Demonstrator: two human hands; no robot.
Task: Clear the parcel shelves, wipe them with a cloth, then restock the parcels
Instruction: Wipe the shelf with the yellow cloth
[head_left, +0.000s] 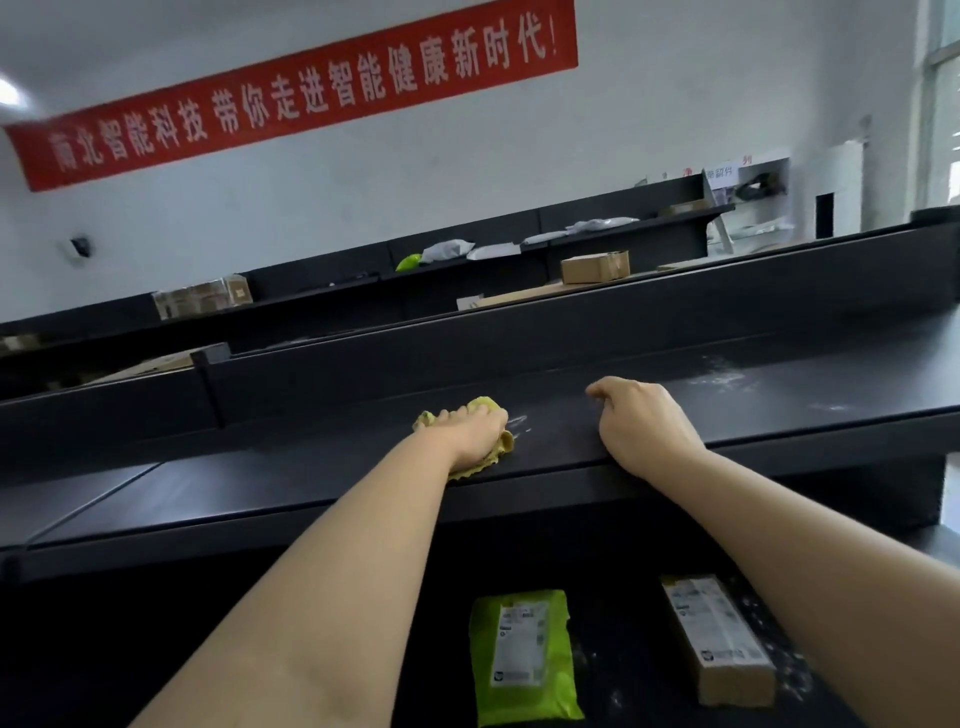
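A dark top shelf (291, 483) runs across the view with no parcels on the stretch in front of me. My left hand (472, 431) presses a crumpled yellow cloth (488, 405) onto it near the middle. My right hand (644, 421) rests on the same shelf a little to the right, fingers loosely curled and holding nothing. White dust streaks (727, 379) mark the shelf further right. On the lower shelf lie a green bagged parcel (522, 654) and a long cardboard box parcel (717, 639).
A raised back panel (519, 338) stands behind the top shelf. Further rows of dark shelves (363, 291) behind hold several boxes and bagged parcels, among them a brown box (595, 266). A red banner (291, 93) hangs on the white wall.
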